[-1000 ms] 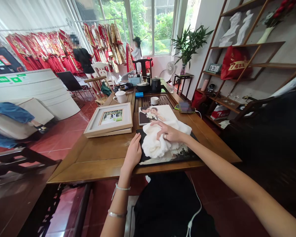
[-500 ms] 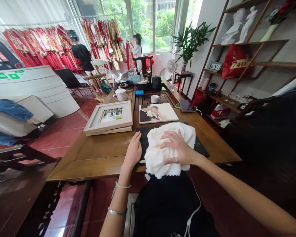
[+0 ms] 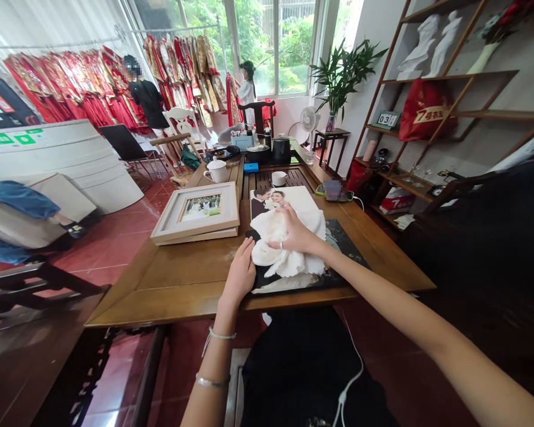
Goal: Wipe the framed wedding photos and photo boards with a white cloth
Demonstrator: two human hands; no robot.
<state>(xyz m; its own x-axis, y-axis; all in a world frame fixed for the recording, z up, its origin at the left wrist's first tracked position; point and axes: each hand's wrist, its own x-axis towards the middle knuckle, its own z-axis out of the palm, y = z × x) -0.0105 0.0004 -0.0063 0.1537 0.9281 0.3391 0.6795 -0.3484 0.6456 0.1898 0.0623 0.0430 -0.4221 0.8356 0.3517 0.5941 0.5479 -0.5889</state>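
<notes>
A dark photo panel (image 3: 338, 249) lies flat at the near edge of the wooden table (image 3: 178, 279). My right hand (image 3: 296, 234) presses a bunched white cloth (image 3: 285, 252) onto the panel's far part, fingers spread over the cloth. My left hand (image 3: 239, 276) rests flat at the panel's left edge, fingers stretched forward, holding it steady. Just beyond lies a white-backed wedding photo print (image 3: 293, 198), partly covered by the cloth.
A framed photo (image 3: 199, 212) sits on the table's left side. Behind are a white cup (image 3: 216, 172), small cup (image 3: 278, 178), kettles (image 3: 281, 151) and a phone (image 3: 336, 191). Shelves (image 3: 427, 118) stand right, red garments (image 3: 71, 89) hang at the back, where two people stand.
My right hand slid the cloth from the panel's near edge back toward its far end, uncovering the panel's near and right parts. My left hand stayed put.
</notes>
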